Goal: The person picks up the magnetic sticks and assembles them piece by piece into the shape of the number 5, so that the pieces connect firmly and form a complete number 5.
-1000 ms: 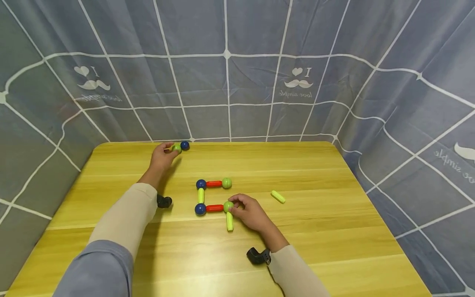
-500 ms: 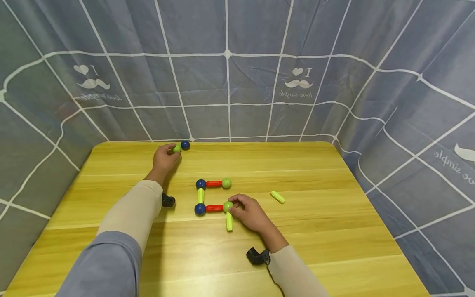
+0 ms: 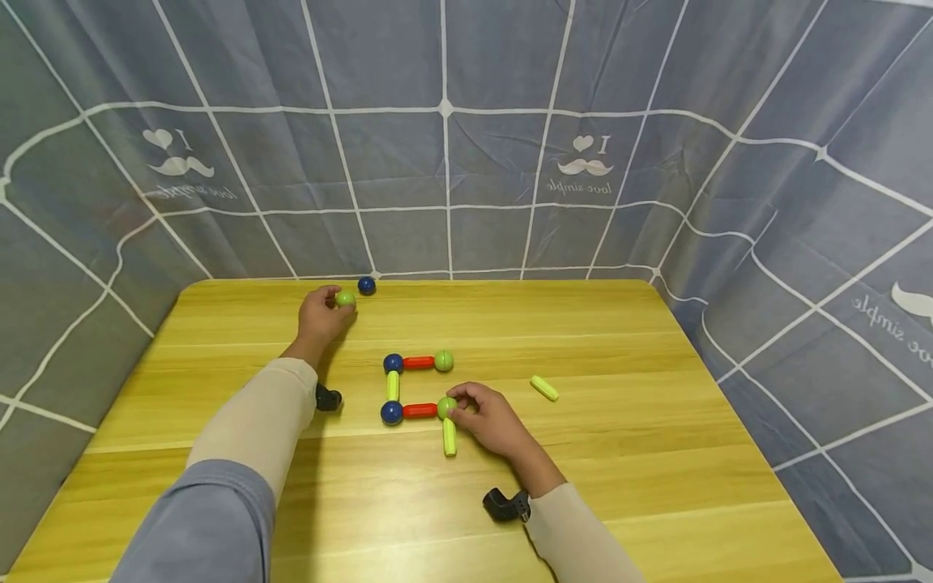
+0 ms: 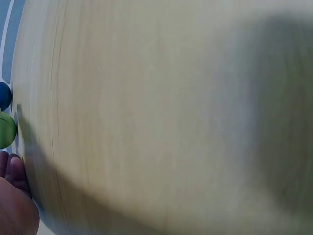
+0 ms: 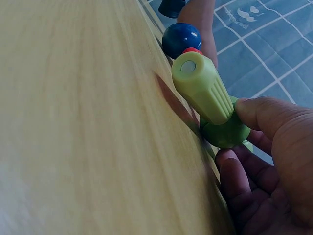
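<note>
At the far left of the table, my left hand (image 3: 321,316) pinches a green ball (image 3: 346,300) between thumb and fingers. A loose blue ball (image 3: 367,285) sits just beyond it, a small gap apart. My right hand (image 3: 492,419) pinches another green ball (image 3: 446,407) at the near right corner of a magnetic ball-and-stick shape. From that ball a yellow-green stick (image 5: 203,90) points toward me, and a red stick (image 3: 420,410) runs left to a blue ball (image 3: 392,413). Another yellow-green stick (image 3: 394,386) leads back to a second blue corner ball (image 3: 394,363).
The shape's far side is a red stick (image 3: 419,363) ending in a green ball (image 3: 444,361). A loose yellow-green stick (image 3: 543,388) lies right of it on the wooden table (image 3: 619,453). A grey curtain (image 3: 496,162) hangs behind and beside the table.
My left hand has drawn its green ball slightly toward me, away from the loose blue ball it was next to. The right hand keeps its hold on the corner ball.
</note>
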`<state>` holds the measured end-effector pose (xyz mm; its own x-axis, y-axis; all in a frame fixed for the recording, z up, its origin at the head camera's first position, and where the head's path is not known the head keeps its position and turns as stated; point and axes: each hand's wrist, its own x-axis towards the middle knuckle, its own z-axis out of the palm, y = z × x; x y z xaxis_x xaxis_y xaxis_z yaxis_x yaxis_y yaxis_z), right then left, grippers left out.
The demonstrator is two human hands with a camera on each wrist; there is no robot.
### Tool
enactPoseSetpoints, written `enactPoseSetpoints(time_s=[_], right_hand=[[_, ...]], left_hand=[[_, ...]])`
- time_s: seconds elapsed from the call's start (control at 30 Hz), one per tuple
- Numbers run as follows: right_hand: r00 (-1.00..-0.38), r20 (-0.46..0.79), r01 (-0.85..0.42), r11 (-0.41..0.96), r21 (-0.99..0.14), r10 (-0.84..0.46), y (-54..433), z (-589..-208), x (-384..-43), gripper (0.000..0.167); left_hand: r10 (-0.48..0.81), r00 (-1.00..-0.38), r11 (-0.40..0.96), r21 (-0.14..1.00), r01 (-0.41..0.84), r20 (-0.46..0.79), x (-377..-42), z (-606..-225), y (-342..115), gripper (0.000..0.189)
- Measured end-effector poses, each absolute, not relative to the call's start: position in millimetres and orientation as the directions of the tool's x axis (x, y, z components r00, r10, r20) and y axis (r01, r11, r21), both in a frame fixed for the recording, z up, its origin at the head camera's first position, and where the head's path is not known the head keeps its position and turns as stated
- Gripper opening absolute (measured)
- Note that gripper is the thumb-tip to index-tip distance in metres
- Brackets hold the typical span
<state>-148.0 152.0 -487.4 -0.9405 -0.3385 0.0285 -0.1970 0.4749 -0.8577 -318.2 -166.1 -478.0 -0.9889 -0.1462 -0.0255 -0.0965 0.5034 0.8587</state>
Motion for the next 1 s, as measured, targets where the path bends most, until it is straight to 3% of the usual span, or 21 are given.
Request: enactPoseSetpoints(time_s=[0.63, 1.0], right_hand=[[-0.941, 0.033, -0.197, 0.464, -0.864, -0.338, 151.5, -486.9, -148.1, 0.022], [-0.942, 0.022, -0.189, 0.476, -0.859, -0.335, 150.4, -483.8, -148.3, 0.022]], left_hand=[[-0.073, -0.997, 0.499, 0.865, -0.045, -0.009, -299.5, -486.4, -175.7, 0.047], [-0.119, -0.992, 0.417, 0.909, -0.008, 0.046, -275.7, -490.4, -173.3, 0.049]])
